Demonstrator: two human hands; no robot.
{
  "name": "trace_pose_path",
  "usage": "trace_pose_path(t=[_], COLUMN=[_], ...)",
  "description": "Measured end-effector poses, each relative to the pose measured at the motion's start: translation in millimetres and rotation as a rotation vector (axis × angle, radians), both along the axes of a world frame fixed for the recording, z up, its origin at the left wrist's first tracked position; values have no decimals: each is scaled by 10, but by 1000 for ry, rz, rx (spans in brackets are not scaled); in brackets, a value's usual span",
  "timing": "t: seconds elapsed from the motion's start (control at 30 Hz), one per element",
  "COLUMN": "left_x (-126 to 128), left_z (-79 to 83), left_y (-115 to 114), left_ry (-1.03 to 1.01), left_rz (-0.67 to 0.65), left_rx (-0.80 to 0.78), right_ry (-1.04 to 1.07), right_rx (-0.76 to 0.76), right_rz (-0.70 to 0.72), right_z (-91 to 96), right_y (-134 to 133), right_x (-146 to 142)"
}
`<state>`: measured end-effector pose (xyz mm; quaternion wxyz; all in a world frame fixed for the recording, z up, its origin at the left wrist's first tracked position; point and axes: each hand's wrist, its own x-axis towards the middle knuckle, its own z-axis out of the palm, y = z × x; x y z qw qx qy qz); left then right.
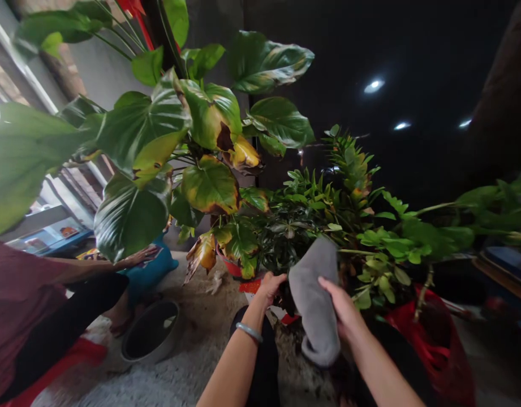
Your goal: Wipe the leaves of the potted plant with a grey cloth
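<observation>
My right hand grips a grey cloth that hangs down in front of the plants. My left hand reaches under the dark green leaves of a small bushy plant, its fingers curled at the foliage beside the cloth; a bracelet sits on that wrist. The small plant stands behind a red and white pot. A big-leaved plant with yellowing, brown-edged leaves towers at the left.
Another person in a dark red top sits at the left, one arm stretched towards a blue object. A grey round bowl rests on the floor. A red pot with a leafy plant stands at the right.
</observation>
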<state>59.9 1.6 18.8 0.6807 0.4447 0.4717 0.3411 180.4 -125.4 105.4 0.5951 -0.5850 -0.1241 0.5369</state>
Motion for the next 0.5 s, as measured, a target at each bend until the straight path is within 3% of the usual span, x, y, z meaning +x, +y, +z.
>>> trace_pose_path(t=[0.07,0.13,0.23,0.37,0.43,0.5], left_x=[-47,-95,-155,-187,-186,-185], left_z=[41,78,103,101,107,123], left_y=[-18,-27,-17,-9,-20,-35], left_ry=[33,52,50,45,42,41], left_rz=[-4,25,64,51,40,19], left_rx=[32,42,27,35,41,49], right_ry=[59,-4,-133,-315,-184,23], right_rx=[-72,-69,-8,125,142,67], right_rz=[143,215,190,-158,-239,-134], right_z=[-249,-371,-179,312,358,230], right_y=[-197,-429,-563,-191,15,60], right_x=[-176,-246,-89,210,193,52])
